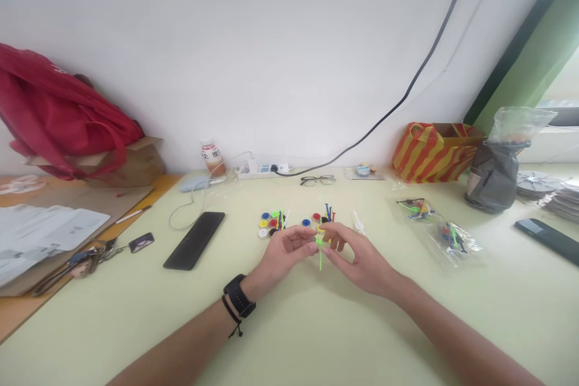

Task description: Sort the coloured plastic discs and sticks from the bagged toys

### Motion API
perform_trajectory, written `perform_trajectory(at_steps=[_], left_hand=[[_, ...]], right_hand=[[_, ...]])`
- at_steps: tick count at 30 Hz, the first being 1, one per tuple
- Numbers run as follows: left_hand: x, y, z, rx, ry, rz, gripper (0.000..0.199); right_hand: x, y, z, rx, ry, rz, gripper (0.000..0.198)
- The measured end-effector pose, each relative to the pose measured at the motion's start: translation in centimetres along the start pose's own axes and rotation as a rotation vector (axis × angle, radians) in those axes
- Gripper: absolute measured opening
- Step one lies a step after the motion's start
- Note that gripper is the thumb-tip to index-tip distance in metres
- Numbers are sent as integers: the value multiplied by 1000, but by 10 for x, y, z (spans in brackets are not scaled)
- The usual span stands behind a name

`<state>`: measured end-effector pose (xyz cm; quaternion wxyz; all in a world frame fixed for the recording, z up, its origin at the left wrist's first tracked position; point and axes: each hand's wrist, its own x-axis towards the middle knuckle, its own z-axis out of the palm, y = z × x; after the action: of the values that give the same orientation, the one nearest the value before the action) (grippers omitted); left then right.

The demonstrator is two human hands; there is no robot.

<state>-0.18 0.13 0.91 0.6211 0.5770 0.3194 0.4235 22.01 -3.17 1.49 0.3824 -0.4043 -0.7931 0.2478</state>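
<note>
In front of me, my left hand (288,249) pinches a small bright green plastic piece (320,246) with a thin stem pointing down. From the other side, the thumb and fingers of my right hand (355,251) close around the same piece. Just beyond my left hand lie small round discs in several colours, among them a yellow disc (263,224), beside a bunch of thin coloured sticks (281,218). Behind my right hand are a blue disc (306,222), a red disc and more sticks (329,212), partly hidden by my fingers. A white stick with a disc (358,223) lies to their right.
A black phone (194,241) lies left, near keys (85,259). Bagged coloured parts (455,241) and a dark case (549,240) are at right. Along the wall stand a bottle (212,158), a power strip (262,170), glasses (318,181) and a striped bag (429,154).
</note>
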Motion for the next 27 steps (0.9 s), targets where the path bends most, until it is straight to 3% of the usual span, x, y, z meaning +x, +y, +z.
perform_trajectory(at_steps=[4,7,11,18,27], left_hand=[[-1,3,2,-10,9,-14,35],[-1,1,2,-9,20,-10,35],[0,-2,1,-4,37,7,33],[-1,2,1,7,6,10,32],[-1,-1,1,-2,-56,17,31]], right_hand=[[-2,3,-1,-76,51,-8,56],[0,2,-2,-115,20,-18,24],[4,1,-3,-109,-53,10,44],[4,-5,-2,25,-21,19,9],[2,4,2,-34,-37,6,16]])
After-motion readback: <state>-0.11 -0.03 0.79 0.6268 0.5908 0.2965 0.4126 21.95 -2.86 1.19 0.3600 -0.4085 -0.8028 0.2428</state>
